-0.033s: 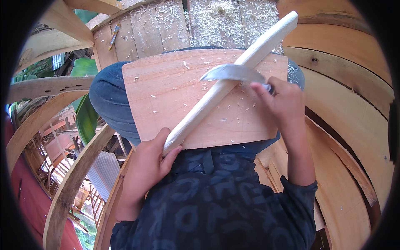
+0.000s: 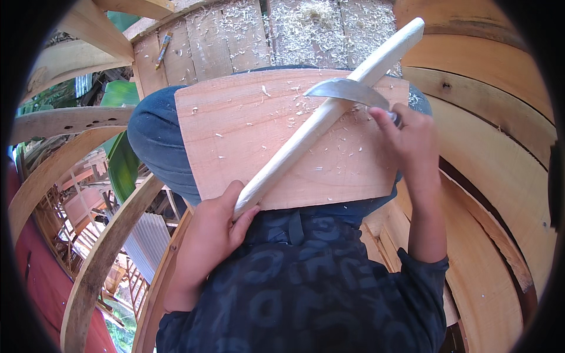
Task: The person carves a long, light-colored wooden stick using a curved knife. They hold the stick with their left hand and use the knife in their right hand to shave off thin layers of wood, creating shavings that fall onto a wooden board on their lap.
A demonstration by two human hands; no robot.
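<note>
Pale wood planks (image 2: pixel 206 56) lie in front of the person, side by side with thin gaps. Next come the dark blue trousers (image 2: pixel 156 138), knees spread wide under a board (image 2: pixel 347 173). The board is flat and pinkish tan, with wavy lines in the wood.

The long, creamy white stick (image 2: pixel 289 152) lies on a slant across the board. Its near end is by the person's tummy, and its far end pokes out past the board's far edge. The stick looks bare all along, with long flat sides, so I think a lot of shaving is done. It looks a bit bumpy, so some may be left, but I cannot tell how much.

The left grip (image 2: pixel 216 226) is closed around the stick's near end. The right grip (image 2: pixel 414 138) is wrapped around the handle of a knife (image 2: pixel 347 90). Its shiny grey, curved blade crosses the stick's far half; I cannot tell if it bites the wood.

Smallest are the thin, curly shavings (image 2: pixel 315 26), thick on the planks and sprinkled on the board.
</note>
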